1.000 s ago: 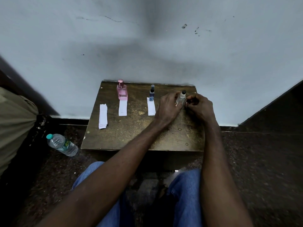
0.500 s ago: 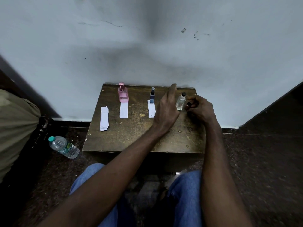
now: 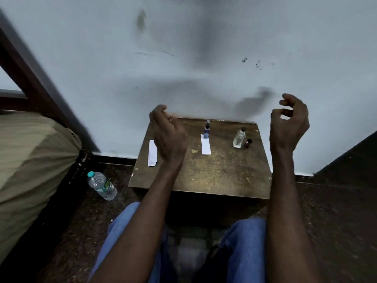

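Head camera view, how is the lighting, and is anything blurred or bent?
Head view: dim, soft light; the left hand is smeared by motion blur; the right hand is sharper, with a fuzzy shadow beside it on the wall; the wide lens slants the table edges.

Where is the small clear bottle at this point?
The clear bottle stands upright at the right rear of the table in the head view, a dark cap just right of it, the blue bottle to its left.
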